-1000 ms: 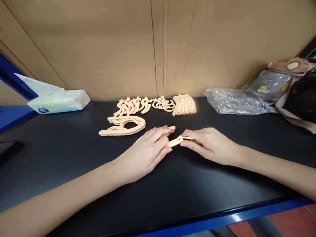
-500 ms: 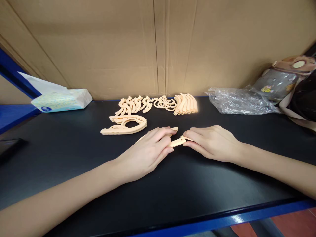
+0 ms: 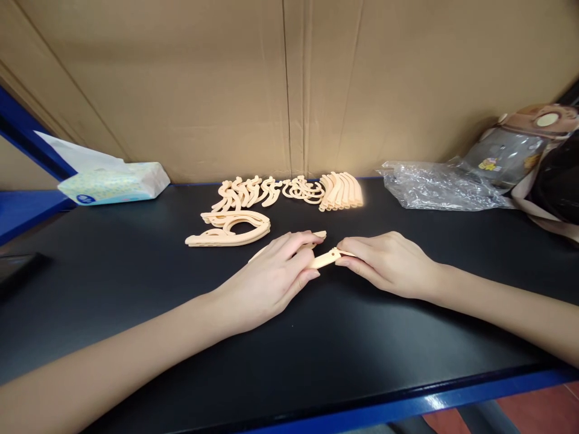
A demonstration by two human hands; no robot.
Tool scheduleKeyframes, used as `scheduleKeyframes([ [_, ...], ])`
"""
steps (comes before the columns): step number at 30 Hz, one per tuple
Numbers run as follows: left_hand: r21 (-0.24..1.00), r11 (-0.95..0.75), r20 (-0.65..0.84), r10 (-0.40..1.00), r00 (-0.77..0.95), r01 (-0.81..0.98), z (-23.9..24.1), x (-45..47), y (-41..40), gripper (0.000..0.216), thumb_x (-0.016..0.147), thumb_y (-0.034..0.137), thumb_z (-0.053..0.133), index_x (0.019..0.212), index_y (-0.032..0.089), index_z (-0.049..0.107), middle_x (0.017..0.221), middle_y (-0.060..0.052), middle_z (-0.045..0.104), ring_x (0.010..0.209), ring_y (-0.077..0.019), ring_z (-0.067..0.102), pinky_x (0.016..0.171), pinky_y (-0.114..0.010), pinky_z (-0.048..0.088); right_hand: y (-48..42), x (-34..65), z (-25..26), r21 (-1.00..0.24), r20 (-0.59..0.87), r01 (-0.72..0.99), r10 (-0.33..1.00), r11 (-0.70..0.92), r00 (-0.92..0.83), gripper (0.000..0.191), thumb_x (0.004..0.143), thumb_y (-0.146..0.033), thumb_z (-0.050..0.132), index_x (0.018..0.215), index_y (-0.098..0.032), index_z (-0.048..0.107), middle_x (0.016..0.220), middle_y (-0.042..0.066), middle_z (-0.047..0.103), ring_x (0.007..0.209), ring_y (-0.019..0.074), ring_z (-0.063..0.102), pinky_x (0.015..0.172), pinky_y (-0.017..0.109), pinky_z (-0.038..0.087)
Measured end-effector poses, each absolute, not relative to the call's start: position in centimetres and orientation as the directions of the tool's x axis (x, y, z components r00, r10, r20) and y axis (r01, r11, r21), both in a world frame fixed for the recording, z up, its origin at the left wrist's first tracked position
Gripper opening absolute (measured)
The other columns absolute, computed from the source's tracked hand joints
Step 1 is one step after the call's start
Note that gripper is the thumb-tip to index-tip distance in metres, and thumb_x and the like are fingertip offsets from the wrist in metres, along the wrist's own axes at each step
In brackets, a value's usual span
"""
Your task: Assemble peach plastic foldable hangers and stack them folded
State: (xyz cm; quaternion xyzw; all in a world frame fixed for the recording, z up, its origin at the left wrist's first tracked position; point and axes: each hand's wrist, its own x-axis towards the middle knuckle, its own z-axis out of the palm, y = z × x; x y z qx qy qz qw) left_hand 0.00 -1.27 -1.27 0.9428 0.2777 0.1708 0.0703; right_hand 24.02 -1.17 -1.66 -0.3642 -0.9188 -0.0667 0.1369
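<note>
My left hand (image 3: 269, 279) and my right hand (image 3: 389, 261) meet at the middle of the black table (image 3: 136, 289). Between them they pinch small peach plastic parts (image 3: 323, 258), the left fingers curled over one piece and the right fingertips closed on the other end. Just behind the left hand lies a stack of assembled peach hangers (image 3: 228, 229). Farther back runs a row of loose peach hooks (image 3: 246, 191), rings (image 3: 302, 189) and curved arms (image 3: 341, 190).
A tissue pack (image 3: 111, 181) sits at the back left, a crumpled clear plastic bag (image 3: 434, 185) and a grey bottle with a brown lid (image 3: 515, 147) at the back right. A cardboard wall (image 3: 289, 84) closes the back. A dark flat object (image 3: 15, 268) lies at the left edge.
The hands have barely moved. The right fingertips have shifted slightly on the peach piece, and the view has drifted a little.
</note>
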Motion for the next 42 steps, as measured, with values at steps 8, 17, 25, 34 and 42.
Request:
scheduleKeyframes([
  [8,0.221,-0.839,0.28,0.543,0.792,0.497,-1.39,-0.12,-1.3,0.025,0.101,0.024,0.034,0.1,0.014,0.058,0.137,-0.012,0.048,0.131,-0.0229,0.041,0.109,-0.04,0.039,-1.12,24.1,-1.77,0.139,0.328,0.662,0.597,0.736,-0.732,0.042,0.103,-0.04,0.024,0.089,-0.018,0.057,0.071,-0.001,0.064,0.054,0.0119,0.059,0.045,0.028,0.023],
  [17,0.224,-0.846,0.285,0.531,0.798,0.483,-1.53,-0.13,-1.21,0.025,0.1,0.023,0.036,0.093,0.015,0.058,0.136,-0.012,0.049,0.13,-0.0229,0.044,0.109,-0.039,0.039,-1.06,24.16,-1.75,0.388,0.379,0.594,0.465,0.704,-0.8,0.04,0.102,-0.034,0.029,0.078,-0.018,0.057,0.062,-0.002,0.055,0.049,0.0102,0.051,0.044,0.028,0.021],
  [25,0.219,-0.849,0.256,0.526,0.811,0.482,-1.34,-0.16,-1.27,0.025,0.101,0.023,0.035,0.097,0.014,0.058,0.136,-0.013,0.048,0.129,-0.0227,0.043,0.108,-0.039,0.039,-1.37,24.02,-1.36,0.543,0.401,0.55,0.38,0.635,-0.834,0.034,0.1,-0.032,0.037,0.079,-0.019,0.06,0.06,-0.002,0.052,0.05,0.0126,0.046,0.049,0.029,0.026],
  [34,0.245,-0.847,0.263,0.527,0.808,0.472,-1.26,-0.2,-1.36,0.023,0.1,0.022,0.036,0.092,0.015,0.057,0.135,-0.012,0.048,0.127,-0.0226,0.046,0.106,-0.038,0.041,-1.56,23.75,-1.27,0.493,0.487,0.579,0.346,0.649,-0.802,0.028,0.096,-0.03,0.045,0.079,-0.019,0.064,0.061,-0.002,0.054,0.053,0.011,0.047,0.051,0.026,0.029],
  [42,0.238,-0.843,0.223,0.532,0.817,0.483,-1.29,-0.14,-1.2,0.026,0.101,0.023,0.033,0.093,0.015,0.056,0.139,-0.011,0.046,0.127,-0.0235,0.046,0.105,-0.041,0.041,-1.48,23.74,-1.27,0.504,0.495,0.575,0.331,0.645,-0.804,0.028,0.095,-0.031,0.047,0.074,-0.019,0.064,0.059,-0.002,0.054,0.053,0.0111,0.046,0.05,0.026,0.029],
])
